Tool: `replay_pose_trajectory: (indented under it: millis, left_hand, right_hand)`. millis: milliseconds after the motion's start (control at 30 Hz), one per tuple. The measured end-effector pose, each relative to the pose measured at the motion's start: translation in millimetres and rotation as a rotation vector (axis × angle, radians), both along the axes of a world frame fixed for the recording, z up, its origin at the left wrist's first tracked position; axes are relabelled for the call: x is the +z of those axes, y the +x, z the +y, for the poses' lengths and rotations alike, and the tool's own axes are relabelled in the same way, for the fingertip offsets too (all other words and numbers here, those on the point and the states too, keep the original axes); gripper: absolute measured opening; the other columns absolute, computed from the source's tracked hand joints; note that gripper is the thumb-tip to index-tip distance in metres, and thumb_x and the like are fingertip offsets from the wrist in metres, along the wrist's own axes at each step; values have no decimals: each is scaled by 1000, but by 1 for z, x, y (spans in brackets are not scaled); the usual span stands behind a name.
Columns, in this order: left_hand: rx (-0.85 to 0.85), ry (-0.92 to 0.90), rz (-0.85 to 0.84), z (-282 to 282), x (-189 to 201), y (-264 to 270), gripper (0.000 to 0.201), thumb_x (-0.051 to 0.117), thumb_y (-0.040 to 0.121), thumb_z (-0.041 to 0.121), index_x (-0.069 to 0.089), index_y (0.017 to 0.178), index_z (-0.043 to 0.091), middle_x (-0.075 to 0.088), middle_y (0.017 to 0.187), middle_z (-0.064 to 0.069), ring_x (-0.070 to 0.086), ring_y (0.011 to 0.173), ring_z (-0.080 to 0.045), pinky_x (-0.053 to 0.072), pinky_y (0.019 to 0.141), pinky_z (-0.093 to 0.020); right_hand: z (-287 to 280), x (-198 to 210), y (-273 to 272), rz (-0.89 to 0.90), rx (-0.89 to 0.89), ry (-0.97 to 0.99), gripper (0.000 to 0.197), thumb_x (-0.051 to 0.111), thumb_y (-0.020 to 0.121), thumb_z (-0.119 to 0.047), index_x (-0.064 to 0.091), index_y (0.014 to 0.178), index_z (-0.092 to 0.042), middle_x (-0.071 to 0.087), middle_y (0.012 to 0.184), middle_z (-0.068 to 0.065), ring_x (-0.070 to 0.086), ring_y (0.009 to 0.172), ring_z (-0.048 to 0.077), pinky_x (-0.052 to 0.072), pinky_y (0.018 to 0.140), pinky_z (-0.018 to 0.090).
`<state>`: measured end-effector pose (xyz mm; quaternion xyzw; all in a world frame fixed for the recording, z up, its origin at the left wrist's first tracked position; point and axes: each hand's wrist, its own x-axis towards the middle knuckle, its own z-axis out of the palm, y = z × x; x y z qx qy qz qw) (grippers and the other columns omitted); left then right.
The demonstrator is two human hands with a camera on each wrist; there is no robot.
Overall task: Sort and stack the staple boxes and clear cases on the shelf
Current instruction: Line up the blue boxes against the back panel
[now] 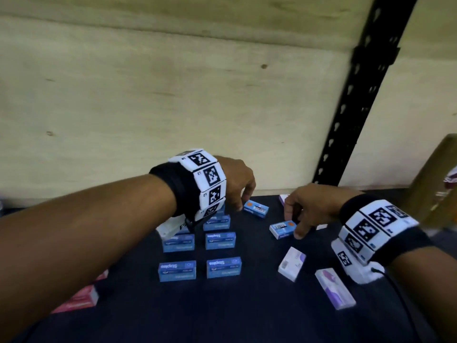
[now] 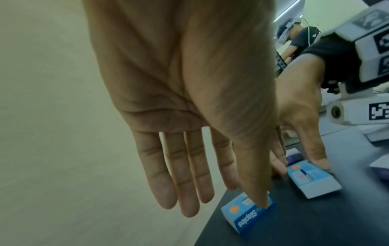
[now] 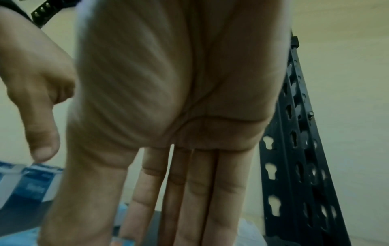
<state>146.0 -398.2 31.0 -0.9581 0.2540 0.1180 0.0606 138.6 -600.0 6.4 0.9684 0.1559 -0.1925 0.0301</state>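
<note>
Two loose blue staple boxes lie on the dark shelf [image 1: 247, 305]. My left hand [image 1: 243, 201] hovers over the far one [image 1: 256, 208]. In the left wrist view its fingers [image 2: 189, 191] are straight and only the thumb tip touches that box [image 2: 248, 214]. My right hand [image 1: 293, 225] pinches the nearer blue staple box [image 1: 280, 229] between thumb and fingers, which shows in the left wrist view as well [image 2: 311, 179]. Several blue staple boxes [image 1: 220, 240] stand in two rows under my left wrist. I cannot make out any clear cases.
Two white-and-purple boxes [image 1: 291, 263] [image 1: 335, 288] lie at the right front, and another peeks out behind my right hand [image 1: 283, 198]. Red boxes [image 1: 79, 298] sit at the left front edge. A wooden back wall and a black upright post [image 1: 356, 107] bound the shelf.
</note>
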Motion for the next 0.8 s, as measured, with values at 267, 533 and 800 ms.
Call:
replay_pose_trajectory:
  millis: [267,533,800]
  left_hand:
    - [-9,120,78,-32,-13,35,46,76,84,30,57,124,17,55,105,4,49,91,-13,33,54,-18]
    - [-66,149,82,-40,-26,53,39,80,80,30,51,103,19,47,75,12,48,83,-14,32,52,-18]
    - [-99,115,86,-41,-25,53,37,80,80,26,62,109,12,54,75,10,52,81,-12,39,56,-19]
  right_hand:
    - [-17,5,10,73,48,83,21,66,91,-35,72,111,-39,72,96,-16,64,98,7,47,96,25]
    - [-23,-1,18,129,-38,195,10,60,96,-29,68,103,-31,71,87,-15,64,82,1,45,79,15]
    - [-24,-2,19,147,-50,232,10,59,98,-24,65,104,-30,66,78,-18,58,67,-9,39,65,8]
